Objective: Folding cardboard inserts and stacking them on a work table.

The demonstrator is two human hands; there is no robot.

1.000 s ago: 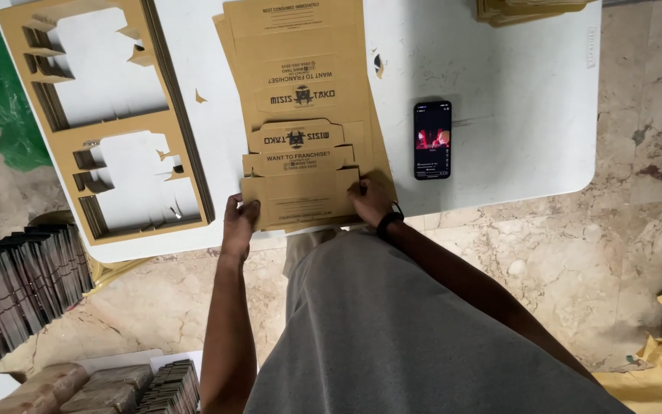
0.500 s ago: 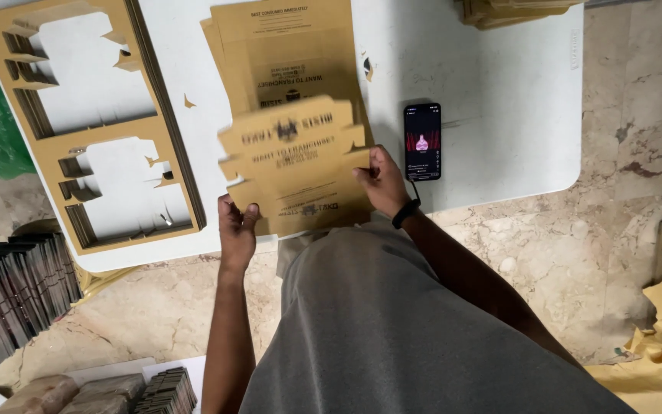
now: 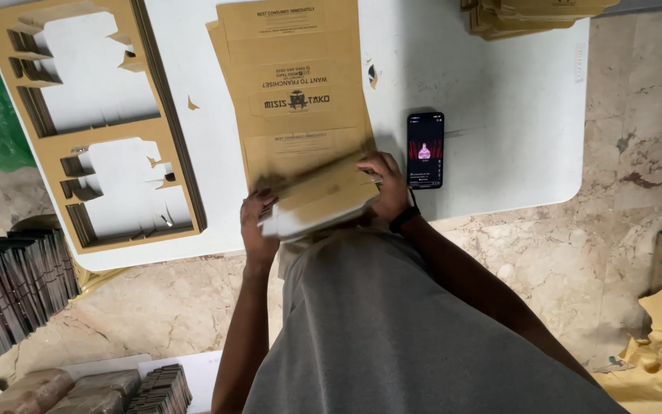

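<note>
Both hands grip one folded cardboard box blank (image 3: 317,201) at the white table's (image 3: 515,115) near edge: left hand (image 3: 257,222) closed on its left end, right hand (image 3: 387,184) on its right. It lies over a stack of flat blanks (image 3: 296,92); a phone (image 3: 425,150) sits just right.

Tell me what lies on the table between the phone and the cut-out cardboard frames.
In the head view, the stack of flat brown box blanks lies between the phone and the frames, with bare white table beside it.
</note>
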